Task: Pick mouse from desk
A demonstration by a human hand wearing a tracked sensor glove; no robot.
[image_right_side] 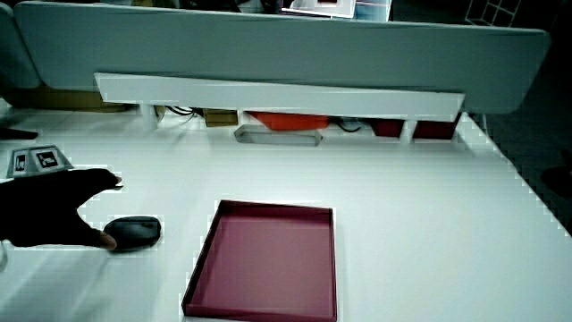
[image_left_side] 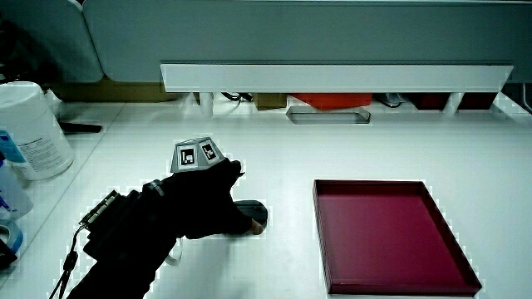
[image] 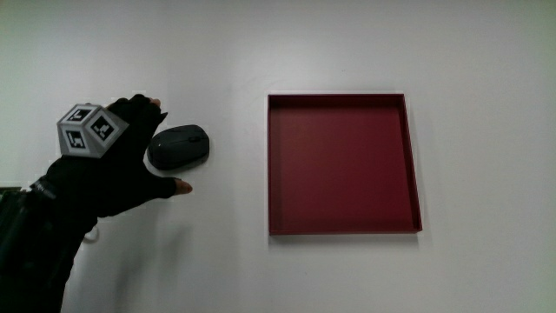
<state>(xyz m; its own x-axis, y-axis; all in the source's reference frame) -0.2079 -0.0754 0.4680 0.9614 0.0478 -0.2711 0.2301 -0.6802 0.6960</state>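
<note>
Resting: the dark mouse (image: 180, 145) lies flat on the white table (image: 217, 261), beside the red tray (image: 413, 165) and apart from it, with bare table between the two.
Hand: the hand (image: 122, 169) in its black glove sits at the mouse's end away from the tray, its forearm (image: 35, 252) running back toward the person.
Fingers: spread in a wide open curve around the mouse, one fingertip (image: 157, 105) just past the mouse's farther edge and the thumb tip (image: 181, 186) just past its nearer edge; whether either tip touches the mouse cannot be told.
Hold: the mouse is not lifted; nothing is clasped in the hand.
Cube: the small patterned cube (image: 88, 129) stands on the back of the hand, two marked faces showing in the main view.
Side views: in both side views the thumb lies against the mouse's near edge (image_left_side: 249, 218) (image_right_side: 134, 232), and the palm hides part of the mouse in a side view (image_left_side: 199, 212).
Tray: square, shallow, with a raised rim; it holds nothing.
Partition: a low white shelf (image_left_side: 332, 76) runs along the table's edge farthest from the person.
Canister: a white tub (image_left_side: 29, 129) stands at the table's edge in a side view.
</note>
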